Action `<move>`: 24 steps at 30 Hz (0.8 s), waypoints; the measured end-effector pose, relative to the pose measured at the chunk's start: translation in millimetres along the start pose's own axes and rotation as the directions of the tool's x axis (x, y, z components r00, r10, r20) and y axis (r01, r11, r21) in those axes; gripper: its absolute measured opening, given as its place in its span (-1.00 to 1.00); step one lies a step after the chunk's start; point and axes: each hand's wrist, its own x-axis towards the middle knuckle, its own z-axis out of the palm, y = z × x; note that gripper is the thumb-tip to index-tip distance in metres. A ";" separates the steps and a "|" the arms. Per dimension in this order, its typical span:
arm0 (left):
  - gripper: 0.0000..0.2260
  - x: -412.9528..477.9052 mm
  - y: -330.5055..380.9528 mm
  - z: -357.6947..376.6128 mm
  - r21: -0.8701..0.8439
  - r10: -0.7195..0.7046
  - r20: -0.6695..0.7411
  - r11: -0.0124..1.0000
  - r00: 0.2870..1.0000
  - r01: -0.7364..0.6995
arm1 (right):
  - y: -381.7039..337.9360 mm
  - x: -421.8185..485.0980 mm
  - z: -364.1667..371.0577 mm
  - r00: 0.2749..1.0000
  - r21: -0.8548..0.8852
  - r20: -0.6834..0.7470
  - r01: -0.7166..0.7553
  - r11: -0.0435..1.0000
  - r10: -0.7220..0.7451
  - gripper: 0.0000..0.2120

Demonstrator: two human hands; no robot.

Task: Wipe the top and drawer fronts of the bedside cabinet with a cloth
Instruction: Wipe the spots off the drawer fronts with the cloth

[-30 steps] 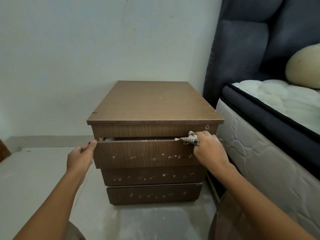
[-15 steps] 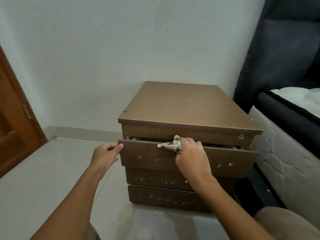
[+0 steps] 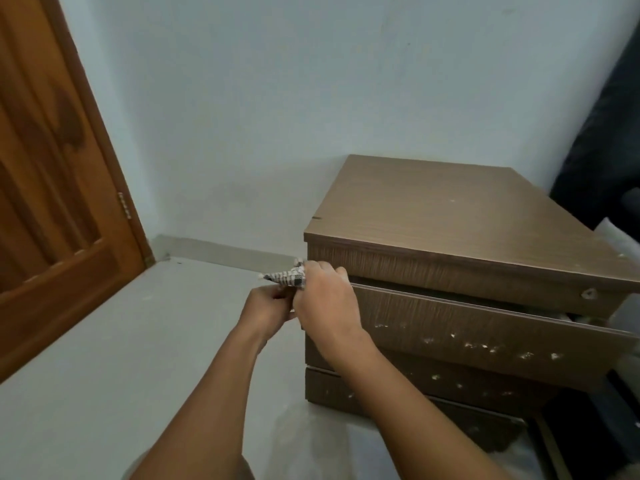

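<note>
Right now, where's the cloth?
Head view, centre: the checkered cloth is bunched in the right hand, at the top drawer's left end, left hand alongside.

Your brown wooden bedside cabinet (image 3: 450, 216) stands against the wall, right of the orange wooden door (image 3: 52, 188); its speckled top drawer (image 3: 485, 327) sticks out above two others.

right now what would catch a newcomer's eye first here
Both hands meet at the cabinet's front left corner: the right hand grips a checked cloth at the top drawer's left end, and the left hand is tucked just beside it. That drawer is pulled ajar, its front flecked with white spots. A wooden door fills the left edge.
</note>
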 end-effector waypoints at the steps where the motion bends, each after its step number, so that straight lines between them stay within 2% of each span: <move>1: -0.83 -0.1 -0.5 -1.0 0.037 -0.018 -0.019 0.999 1.000 0.018 | -6.3 3.9 1.5 1.000 0.000 0.030 -0.001 1.000 0.001 -0.74; 4: -0.83 -0.3 -0.8 -2.1 0.067 -0.039 -0.051 0.997 0.998 0.043 | -21.8 13.5 -1.7 0.991 0.068 0.131 -0.045 0.997 0.036 -0.77; 7: -0.77 0.4 0.1 2.2 -0.050 -0.052 -0.081 0.998 0.995 0.048 | -27.0 21.5 -15.1 0.956 0.291 0.290 -0.129 0.948 0.041 -0.77; 8: -0.76 0.3 0.4 3.4 -0.056 -0.057 -0.087 0.997 0.995 0.052 | -26.0 21.9 -19.7 0.952 0.386 0.306 -0.147 0.911 0.024 -0.78; 10: -0.78 0.2 -0.3 6.5 -0.107 -0.064 -0.072 0.993 0.995 0.056 | -20.9 19.1 -27.6 0.978 0.486 0.207 -0.116 0.867 0.015 -0.81; 12: -0.87 1.4 -3.1 9.8 -0.190 -0.068 -0.031 0.980 0.997 0.061 | -10.8 15.4 -30.9 0.999 0.427 0.026 -0.047 0.903 0.040 -0.78; 14: -0.92 1.0 -4.1 10.4 -0.217 -0.063 -0.025 0.975 0.998 0.056 | 0.9 12.1 -30.2 0.995 0.256 -0.099 0.003 0.967 0.024 -0.71; 15: -0.92 2.1 -4.6 10.4 -0.227 -0.065 -0.029 0.972 0.997 0.057 | 5.8 10.8 -28.0 0.996 0.169 -0.093 0.004 0.986 0.012 -0.69; 17: -0.91 3.8 -3.7 11.0 -0.240 -0.073 -0.032 0.969 0.997 0.063 | 9.4 7.2 -19.6 1.000 0.041 0.005 -0.015 0.999 0.015 -0.70; 19: -0.84 4.0 -1.3 12.1 -0.255 -0.086 -0.033 0.964 0.996 0.074 | 7.4 2.7 -11.3 0.998 -0.016 0.069 -0.015 1.000 0.016 -0.66; 22: -0.81 3.2 -0.5 12.6 -0.227 -0.086 -0.054 0.971 0.995 0.071 | 6.8 7.3 -14.4 0.996 0.086 0.092 0.008 0.996 -0.016 -0.64; 24: -0.82 3.0 -0.8 13.3 -0.226 -0.077 -0.067 0.972 0.995 0.060 | 12.5 12.0 -22.9 0.981 0.348 0.189 -0.025 0.937 -0.044 -0.68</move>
